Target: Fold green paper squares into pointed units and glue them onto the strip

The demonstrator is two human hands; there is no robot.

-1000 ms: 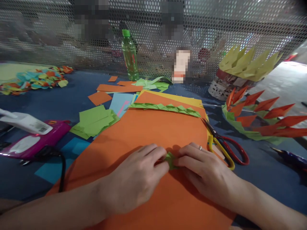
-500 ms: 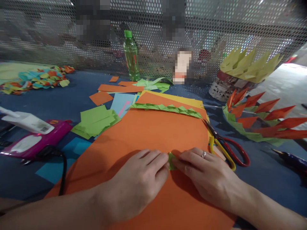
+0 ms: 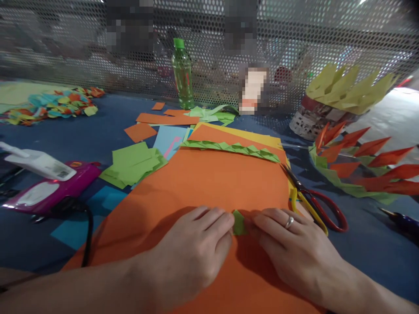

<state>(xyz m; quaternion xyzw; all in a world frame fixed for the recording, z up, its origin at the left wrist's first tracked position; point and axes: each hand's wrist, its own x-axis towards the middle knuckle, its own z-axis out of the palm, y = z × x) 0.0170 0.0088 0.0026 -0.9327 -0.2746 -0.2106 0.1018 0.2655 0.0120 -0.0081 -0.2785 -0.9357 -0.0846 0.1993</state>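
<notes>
Between my two hands is a small piece of folded green paper [image 3: 239, 223] with a pointed top, resting on a large orange sheet [image 3: 212, 183]. My left hand [image 3: 199, 246] is closed, its fingertips pinching the paper's left side. From the right, the bunched fingers of my right hand [image 3: 294, 244], which wears a ring, meet the paper's other edge; those fingertips are slightly blurred. Farther up the orange sheet lies a green strip of folded paper points [image 3: 232, 149]. Scissors [image 3: 307, 196] with red and yellow handles lie just beyond my right hand.
Green paper squares [image 3: 134, 163] and a magenta device [image 3: 52, 187] with a black cord are at left. A green bottle [image 3: 182, 76] stands by the perforated metal screen [image 3: 209, 35]. An orange-spiked paper crown [image 3: 353, 183] and a yellow-pointed crown [image 3: 347, 91] on a can are at right.
My right hand has shifted a little to the right, so more of the small green paper shows between my fingers. The whole view has moved slightly.
</notes>
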